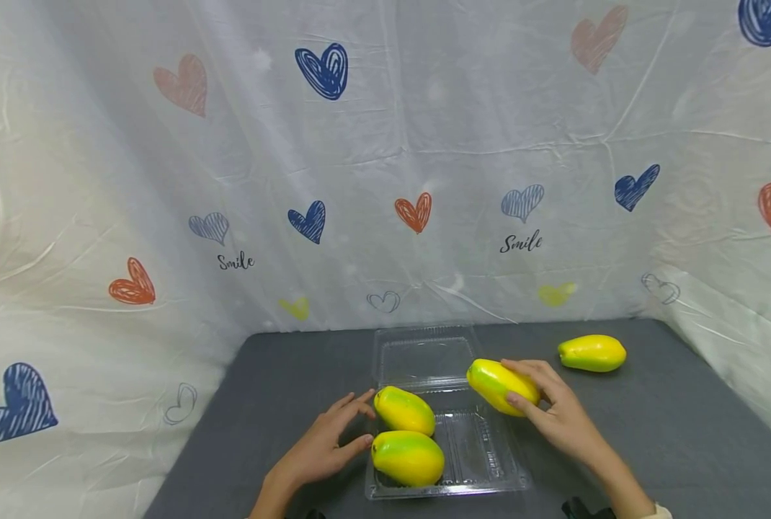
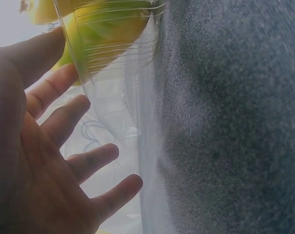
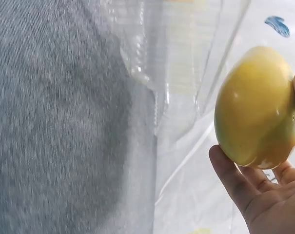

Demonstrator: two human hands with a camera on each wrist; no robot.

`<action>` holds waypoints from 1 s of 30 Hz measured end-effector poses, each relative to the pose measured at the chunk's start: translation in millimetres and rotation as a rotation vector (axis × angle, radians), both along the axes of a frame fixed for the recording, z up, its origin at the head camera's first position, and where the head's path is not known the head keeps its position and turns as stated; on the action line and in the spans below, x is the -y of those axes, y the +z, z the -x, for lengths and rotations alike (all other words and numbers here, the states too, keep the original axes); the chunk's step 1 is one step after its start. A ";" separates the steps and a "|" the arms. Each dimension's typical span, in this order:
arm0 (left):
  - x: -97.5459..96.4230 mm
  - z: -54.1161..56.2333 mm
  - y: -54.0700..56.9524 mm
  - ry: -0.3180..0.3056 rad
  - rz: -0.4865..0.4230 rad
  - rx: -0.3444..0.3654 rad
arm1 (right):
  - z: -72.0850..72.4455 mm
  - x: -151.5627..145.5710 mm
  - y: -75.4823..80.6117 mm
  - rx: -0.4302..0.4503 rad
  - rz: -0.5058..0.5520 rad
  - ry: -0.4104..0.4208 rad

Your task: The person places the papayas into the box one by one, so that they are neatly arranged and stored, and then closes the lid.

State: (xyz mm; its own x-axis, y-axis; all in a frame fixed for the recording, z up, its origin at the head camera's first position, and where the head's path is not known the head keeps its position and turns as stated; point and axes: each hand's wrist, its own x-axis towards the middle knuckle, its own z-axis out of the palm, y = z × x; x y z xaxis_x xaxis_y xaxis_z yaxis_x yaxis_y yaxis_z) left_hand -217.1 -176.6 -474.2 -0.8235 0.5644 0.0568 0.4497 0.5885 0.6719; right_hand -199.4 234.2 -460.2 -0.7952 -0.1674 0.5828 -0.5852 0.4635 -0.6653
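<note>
My right hand (image 1: 557,411) grips a yellow-green papaya (image 1: 498,388) between thumb and fingers, over the right side of a clear plastic clamshell box (image 1: 476,450). In the right wrist view, the held papaya (image 3: 254,107) is up off the grey cloth, fingers beneath one end. Two more papayas lie in the left half of the box, a rear papaya (image 1: 405,411) and a front papaya (image 1: 408,459). My left hand (image 1: 323,443) is at the box's left rim, fingers spread and holding nothing. In the left wrist view, its fingertips (image 2: 79,101) are right at the box wall.
Another papaya (image 1: 593,353) lies on the grey-covered table (image 1: 295,375) at the back right. The box's lid (image 1: 427,357) is folded back flat behind its base. A white curtain (image 1: 359,144) with printed hearts hangs behind the table.
</note>
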 end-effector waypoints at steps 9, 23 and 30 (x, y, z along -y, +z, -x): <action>-0.1 0.5 -0.9 0.001 -0.003 0.005 | 1.8 17.5 -2.1 -0.018 -0.017 0.012; -0.4 -0.9 2.0 0.009 -0.001 0.021 | 0.5 36.0 -6.4 -0.022 -0.058 0.011; -0.2 -0.9 1.0 0.006 -0.002 0.013 | 0.1 42.1 -11.5 -0.011 -0.080 0.011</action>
